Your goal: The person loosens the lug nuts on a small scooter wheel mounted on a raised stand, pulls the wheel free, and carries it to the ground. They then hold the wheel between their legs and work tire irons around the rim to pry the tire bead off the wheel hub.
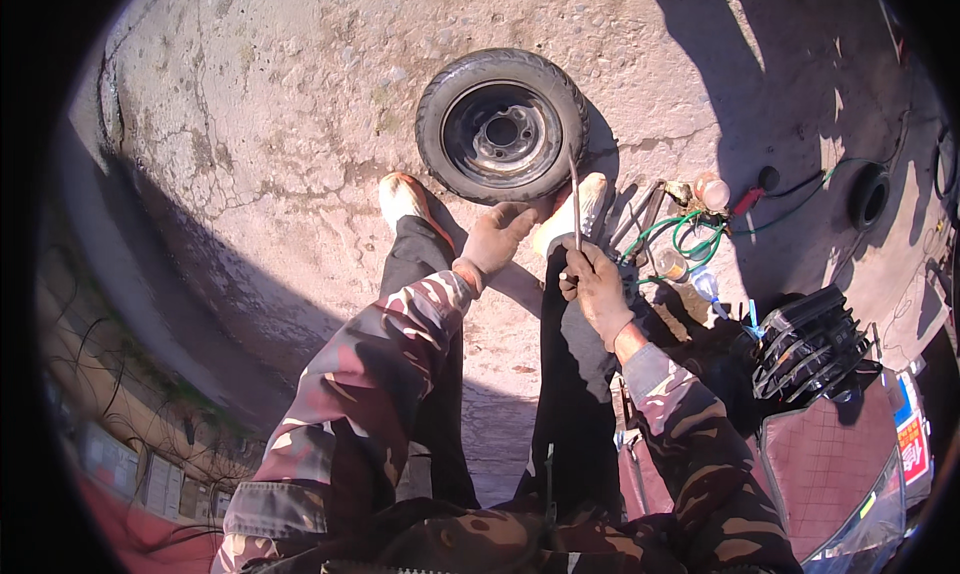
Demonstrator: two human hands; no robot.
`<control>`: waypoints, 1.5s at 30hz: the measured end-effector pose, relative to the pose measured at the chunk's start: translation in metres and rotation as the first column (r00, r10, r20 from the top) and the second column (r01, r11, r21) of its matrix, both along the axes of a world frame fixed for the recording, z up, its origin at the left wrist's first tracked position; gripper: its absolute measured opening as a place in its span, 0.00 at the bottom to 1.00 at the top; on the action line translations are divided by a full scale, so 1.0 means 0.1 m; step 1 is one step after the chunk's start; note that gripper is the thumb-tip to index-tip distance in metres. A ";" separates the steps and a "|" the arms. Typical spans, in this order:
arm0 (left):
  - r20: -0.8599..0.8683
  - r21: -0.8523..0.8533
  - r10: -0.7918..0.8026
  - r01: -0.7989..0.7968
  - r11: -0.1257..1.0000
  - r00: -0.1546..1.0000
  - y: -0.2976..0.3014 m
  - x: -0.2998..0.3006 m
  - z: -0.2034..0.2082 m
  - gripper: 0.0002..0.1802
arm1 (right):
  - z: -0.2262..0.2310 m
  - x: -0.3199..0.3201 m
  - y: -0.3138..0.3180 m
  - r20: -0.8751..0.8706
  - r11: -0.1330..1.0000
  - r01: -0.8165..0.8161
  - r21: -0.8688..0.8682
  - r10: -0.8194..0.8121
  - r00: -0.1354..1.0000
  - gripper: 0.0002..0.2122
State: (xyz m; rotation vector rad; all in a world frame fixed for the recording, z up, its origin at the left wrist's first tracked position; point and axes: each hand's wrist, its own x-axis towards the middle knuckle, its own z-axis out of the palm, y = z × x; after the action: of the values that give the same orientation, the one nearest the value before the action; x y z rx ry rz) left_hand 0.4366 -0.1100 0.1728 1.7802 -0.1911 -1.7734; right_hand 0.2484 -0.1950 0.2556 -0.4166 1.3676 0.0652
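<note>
A small black tire (437,144) on a dark steel rim (503,129) lies flat on the ground in front of my feet. My left hand (495,239), which looks gloved, is just below the tire's near edge, its fingers stretched out and holding nothing; whether the fingertips touch the rubber is unclear. In my right hand (597,289) is a slim metal tire lever (576,209), gripped near its lower end. The lever points away from me, its far tip close to the tire's right side.
Right of my shoe (583,209) lie a green hose (708,246), a clear bottle (706,282) and a red-handled tool (748,200). Farther right is another small tire (869,196). A black plastic crate (812,344) sits above a reddish padded surface (825,459).
</note>
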 end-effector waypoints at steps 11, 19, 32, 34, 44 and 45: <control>-0.516 0.115 0.425 -0.432 0.895 0.744 0.25 0.33 0.72 0.29 | 0.51 0.33 0.53 -0.207 0.502 -0.438 -0.745 0.450 0.869 0.19; 0.116 -0.040 -0.203 0.209 0.977 0.972 0.02 1.39 -0.04 0.15 | -0.79 -1.08 1.15 -0.313 0.930 0.365 -0.039 -0.358 0.879 0.11; 0.713 0.474 -0.658 0.525 0.707 0.242 0.06 2.79 -1.11 0.36 | -2.72 -1.38 0.77 -0.765 0.676 -0.737 0.013 0.481 0.428 0.21; 0.711 0.414 -0.624 0.524 0.744 0.324 0.04 2.43 -0.79 0.32 | -2.43 -1.40 0.80 -0.680 0.726 -0.682 -0.085 0.458 0.572 0.19; -0.078 -0.024 0.029 -0.031 0.999 0.997 -0.05 -0.49 1.00 0.27 | 0.15 -0.20 0.30 -0.381 0.342 -0.802 -0.490 0.743 0.550 0.16; -0.124 0.177 0.288 -0.264 0.948 0.950 -0.08 -0.49 0.97 0.24 | 0.38 -0.13 0.22 -0.244 0.443 -0.766 -0.465 0.768 0.592 0.25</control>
State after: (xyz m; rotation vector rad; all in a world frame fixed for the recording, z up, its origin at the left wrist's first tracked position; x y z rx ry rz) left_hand 0.3872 -0.1175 0.2699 1.6769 0.2577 -1.7442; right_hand 0.2354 -0.1729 0.2934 -1.5251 1.0605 0.4560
